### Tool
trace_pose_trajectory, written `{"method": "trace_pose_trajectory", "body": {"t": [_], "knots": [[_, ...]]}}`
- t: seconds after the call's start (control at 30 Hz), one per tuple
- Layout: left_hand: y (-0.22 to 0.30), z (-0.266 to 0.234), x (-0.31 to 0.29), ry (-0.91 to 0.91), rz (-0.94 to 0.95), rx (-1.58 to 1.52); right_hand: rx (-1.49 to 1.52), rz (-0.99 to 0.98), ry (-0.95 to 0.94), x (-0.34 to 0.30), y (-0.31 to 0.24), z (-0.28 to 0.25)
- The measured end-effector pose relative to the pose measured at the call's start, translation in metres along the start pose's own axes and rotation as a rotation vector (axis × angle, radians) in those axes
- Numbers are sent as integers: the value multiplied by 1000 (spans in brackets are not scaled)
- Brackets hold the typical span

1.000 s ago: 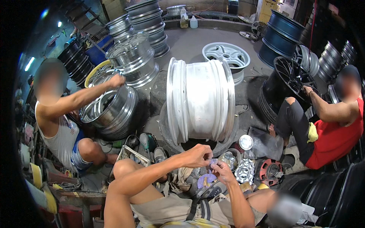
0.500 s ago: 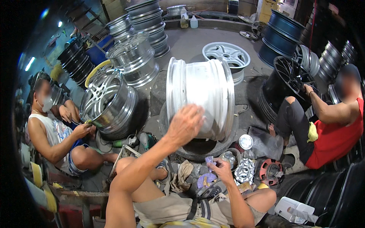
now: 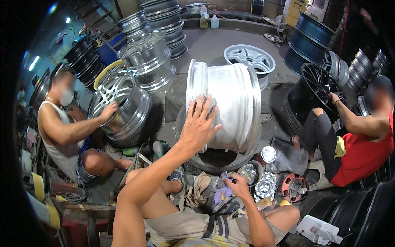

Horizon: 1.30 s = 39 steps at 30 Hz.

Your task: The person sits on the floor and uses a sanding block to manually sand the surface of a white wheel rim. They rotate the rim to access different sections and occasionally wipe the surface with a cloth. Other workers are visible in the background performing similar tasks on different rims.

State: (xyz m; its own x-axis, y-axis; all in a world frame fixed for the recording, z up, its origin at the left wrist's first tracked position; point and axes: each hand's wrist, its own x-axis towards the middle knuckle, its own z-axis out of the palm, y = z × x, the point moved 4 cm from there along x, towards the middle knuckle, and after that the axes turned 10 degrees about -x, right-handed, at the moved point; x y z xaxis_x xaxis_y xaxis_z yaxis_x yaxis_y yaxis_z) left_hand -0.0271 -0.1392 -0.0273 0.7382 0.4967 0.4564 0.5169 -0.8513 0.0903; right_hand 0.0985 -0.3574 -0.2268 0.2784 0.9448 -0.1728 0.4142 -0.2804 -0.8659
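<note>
A whitish silver wheel rim (image 3: 232, 107) stands on its side in front of me, on a dark tyre (image 3: 216, 165). My left hand (image 3: 198, 125) is open, fingers spread, and appears to lie flat against the near left part of the barrel. Lower down, over my lap, my right hand (image 3: 239, 186) pinches a small purple piece (image 3: 224, 175) that looks like sandpaper. A round purple disc (image 3: 223, 195) lies just below it. Beside that hand are a container (image 3: 247, 172) with something clear in it and a shiny lobed metal part (image 3: 266, 186).
At left a person's hand (image 3: 109, 111) is at a chrome rim (image 3: 123, 111); another person at right grips a black rim (image 3: 317, 99). A grey spoked rim (image 3: 249, 59) stands behind mine. A round-topped can (image 3: 268, 154), a beige rag (image 3: 198, 189) and a red reel (image 3: 291, 188) lie near me.
My left hand has gone from a blurred, bunched pose to spread fingers on the rim, slightly lower. The person at left has moved a hand up to the chrome rim's face. The view shifted slightly.
</note>
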Motion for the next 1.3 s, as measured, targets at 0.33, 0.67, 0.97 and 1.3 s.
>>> {"method": "trace_pose_trajectory", "body": {"t": [0.33, 0.67, 0.97, 1.3], "knots": [[7, -4, -7, -32, 19, 74, -96, -106, 59, -1, 3, 6], [-2, 11, 36, 58, 17, 74, -179, -77, 22, -3, 15, 9], [21, 11, 12, 9, 57, 38, -182, -19, 24, 1, 13, 13], [10, 10, 23, 69, 27, 119, -181, -114, 301, 0, -9, -5]]}}
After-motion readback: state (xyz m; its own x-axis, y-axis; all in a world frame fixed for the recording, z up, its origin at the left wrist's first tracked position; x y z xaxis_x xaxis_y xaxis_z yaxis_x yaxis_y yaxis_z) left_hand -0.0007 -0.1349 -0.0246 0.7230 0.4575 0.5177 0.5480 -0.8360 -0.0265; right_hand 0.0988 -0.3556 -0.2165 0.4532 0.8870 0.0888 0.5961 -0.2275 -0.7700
